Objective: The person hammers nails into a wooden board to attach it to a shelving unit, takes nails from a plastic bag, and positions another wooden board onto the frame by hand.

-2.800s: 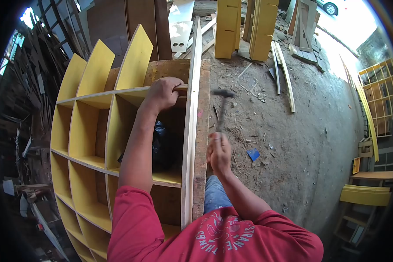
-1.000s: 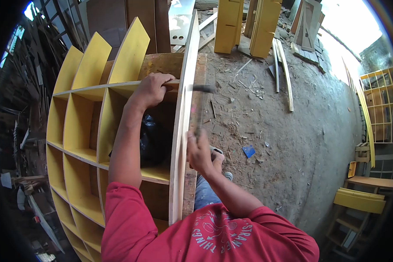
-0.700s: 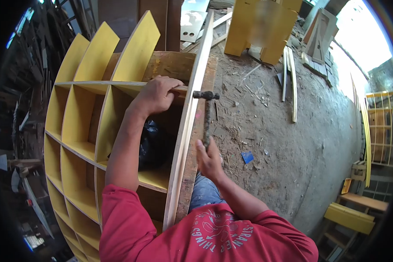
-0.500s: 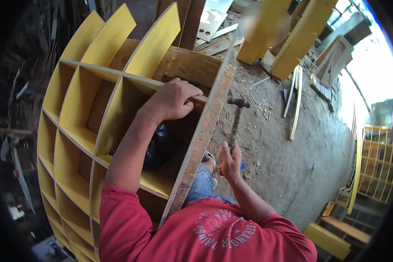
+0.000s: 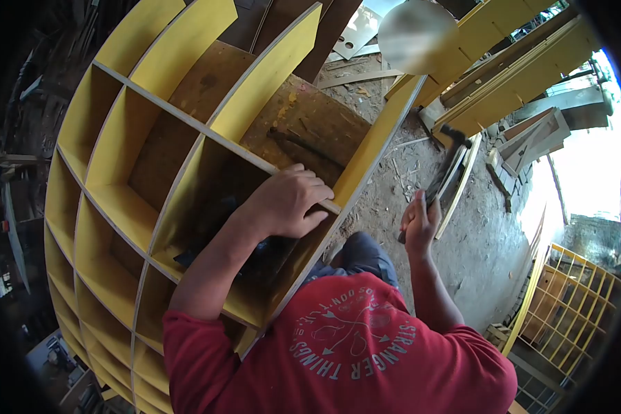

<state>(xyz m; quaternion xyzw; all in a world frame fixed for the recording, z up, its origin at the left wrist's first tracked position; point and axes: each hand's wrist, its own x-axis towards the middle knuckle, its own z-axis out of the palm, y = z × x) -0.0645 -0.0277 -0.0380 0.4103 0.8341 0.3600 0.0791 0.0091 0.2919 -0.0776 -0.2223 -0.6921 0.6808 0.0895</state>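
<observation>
A curved yellow wooden grid frame (image 5: 126, 200) with many square cells fills the left half of the view. My left hand (image 5: 293, 200) is closed over the edge of a divider board (image 5: 238, 152), close to where it meets the outer side board (image 5: 383, 131). My right hand (image 5: 421, 221) grips a hammer (image 5: 437, 181) by its handle. The hammer is raised to the right of the frame, its head up and apart from the wood. Below my left hand, a dark, shiny bundle (image 5: 262, 252) shows partly inside a cell.
Under the frame's far end is a stained wooden surface (image 5: 303, 114) with a dark bar-like tool (image 5: 303, 146) on it. Yellow boards (image 5: 510, 83) lean at the back right, beside loose strips (image 5: 460, 186) on the dirt floor. A yellow lattice (image 5: 573, 303) stands at the lower right.
The hammer and my right hand have swung right, farther from the side board. My left hand stays on the divider. The whole view has shifted, bringing more of the side board's yellow face into sight.
</observation>
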